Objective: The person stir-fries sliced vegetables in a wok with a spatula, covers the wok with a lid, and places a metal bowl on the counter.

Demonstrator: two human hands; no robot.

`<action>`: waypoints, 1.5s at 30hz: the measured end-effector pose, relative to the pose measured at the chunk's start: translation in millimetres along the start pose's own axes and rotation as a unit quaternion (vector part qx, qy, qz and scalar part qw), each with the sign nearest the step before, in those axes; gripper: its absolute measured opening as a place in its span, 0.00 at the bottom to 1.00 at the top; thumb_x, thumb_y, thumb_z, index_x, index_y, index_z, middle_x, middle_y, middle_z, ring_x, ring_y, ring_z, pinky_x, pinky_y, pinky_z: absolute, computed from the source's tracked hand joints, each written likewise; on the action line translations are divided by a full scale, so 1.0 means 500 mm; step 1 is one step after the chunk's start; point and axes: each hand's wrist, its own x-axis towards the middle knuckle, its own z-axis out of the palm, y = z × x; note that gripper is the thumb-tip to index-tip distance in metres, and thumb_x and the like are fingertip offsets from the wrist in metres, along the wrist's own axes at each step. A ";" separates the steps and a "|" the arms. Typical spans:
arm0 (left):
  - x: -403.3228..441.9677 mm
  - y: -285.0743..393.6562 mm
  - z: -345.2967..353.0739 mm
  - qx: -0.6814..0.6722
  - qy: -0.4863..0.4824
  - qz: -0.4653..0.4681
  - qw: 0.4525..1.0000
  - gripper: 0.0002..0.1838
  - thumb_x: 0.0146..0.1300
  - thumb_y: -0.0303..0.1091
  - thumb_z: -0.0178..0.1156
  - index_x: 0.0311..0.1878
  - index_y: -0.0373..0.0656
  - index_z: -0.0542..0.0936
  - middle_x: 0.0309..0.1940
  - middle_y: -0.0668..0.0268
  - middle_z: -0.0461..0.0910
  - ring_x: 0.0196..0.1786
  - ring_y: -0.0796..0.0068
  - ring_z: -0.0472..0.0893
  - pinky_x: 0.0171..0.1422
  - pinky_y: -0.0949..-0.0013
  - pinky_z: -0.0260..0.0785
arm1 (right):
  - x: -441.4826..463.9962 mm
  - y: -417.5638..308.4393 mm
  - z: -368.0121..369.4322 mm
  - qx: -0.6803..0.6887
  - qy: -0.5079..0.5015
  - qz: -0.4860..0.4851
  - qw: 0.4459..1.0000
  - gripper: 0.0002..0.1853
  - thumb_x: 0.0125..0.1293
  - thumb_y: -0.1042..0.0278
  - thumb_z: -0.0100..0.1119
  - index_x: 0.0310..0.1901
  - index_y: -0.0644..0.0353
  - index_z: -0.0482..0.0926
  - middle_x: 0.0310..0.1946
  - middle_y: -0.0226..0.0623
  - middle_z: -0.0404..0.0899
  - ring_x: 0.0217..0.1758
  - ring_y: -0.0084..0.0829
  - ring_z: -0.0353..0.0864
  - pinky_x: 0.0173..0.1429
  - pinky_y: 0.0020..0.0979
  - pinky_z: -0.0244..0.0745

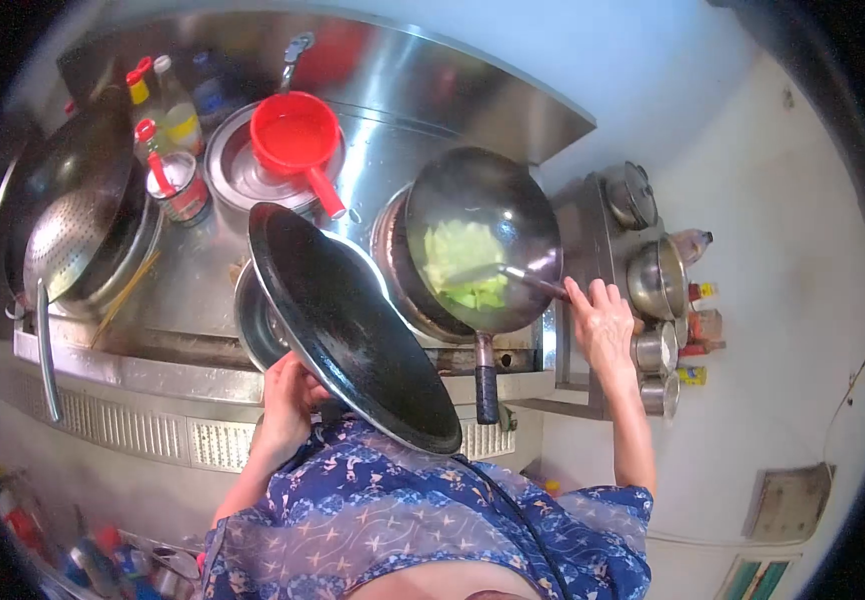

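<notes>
In the head view, the right hand is wrapped around the handle of a spatula, whose blade lies among the greens in a dark wok over the burner. The left hand pinches the edge of a large dark lid, which tilts in front of the body; some fingers are hidden behind it.

The lid could slip, I judge, since only one side seems held, and it might knock the bowl underneath. Too hard a push with the spatula might spill greens over the wok's rim or shift the wok, as neither hand is on its handle.

The counter is shiny steel, carrying a red dipper on a basin, bottles and a tin. At right, pots line a shelf beside a pale wall.
</notes>
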 end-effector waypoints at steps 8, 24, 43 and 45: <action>0.017 0.007 0.020 -0.042 -0.018 -0.041 0.998 0.16 0.73 0.36 0.43 0.48 0.35 0.76 0.36 0.62 0.83 0.33 0.77 0.82 0.36 0.76 0.76 | -0.054 -0.014 -0.027 0.007 -0.153 0.113 0.982 0.14 0.53 0.70 0.62 0.43 0.57 0.80 0.38 0.45 0.72 0.42 0.45 0.75 0.38 0.43 0.78; 0.036 0.012 -0.005 -0.021 0.003 -0.030 0.999 0.14 0.72 0.33 0.43 0.45 0.37 0.77 0.36 0.64 0.83 0.33 0.80 0.81 0.36 0.77 0.74 | 0.031 0.010 0.096 0.051 -0.148 0.188 0.970 0.21 0.65 0.58 0.57 0.60 0.46 0.74 0.35 0.48 0.78 0.37 0.48 0.81 0.39 0.46 0.77; 0.022 0.010 -0.011 -0.040 0.028 -0.033 0.998 0.13 0.71 0.33 0.43 0.43 0.37 0.77 0.33 0.64 0.83 0.29 0.79 0.81 0.33 0.77 0.74 | 0.029 -0.021 0.153 -0.006 -0.136 0.153 0.979 0.20 0.60 0.66 0.59 0.55 0.45 0.76 0.39 0.42 0.74 0.45 0.45 0.77 0.43 0.46 0.75; 0.018 0.011 -0.002 -0.054 0.029 -0.031 0.998 0.13 0.71 0.33 0.43 0.43 0.37 0.77 0.33 0.65 0.83 0.29 0.79 0.81 0.33 0.76 0.75 | 0.036 -0.017 0.201 -0.010 -0.111 0.170 0.979 0.19 0.60 0.66 0.59 0.55 0.45 0.77 0.39 0.42 0.74 0.44 0.45 0.77 0.42 0.46 0.75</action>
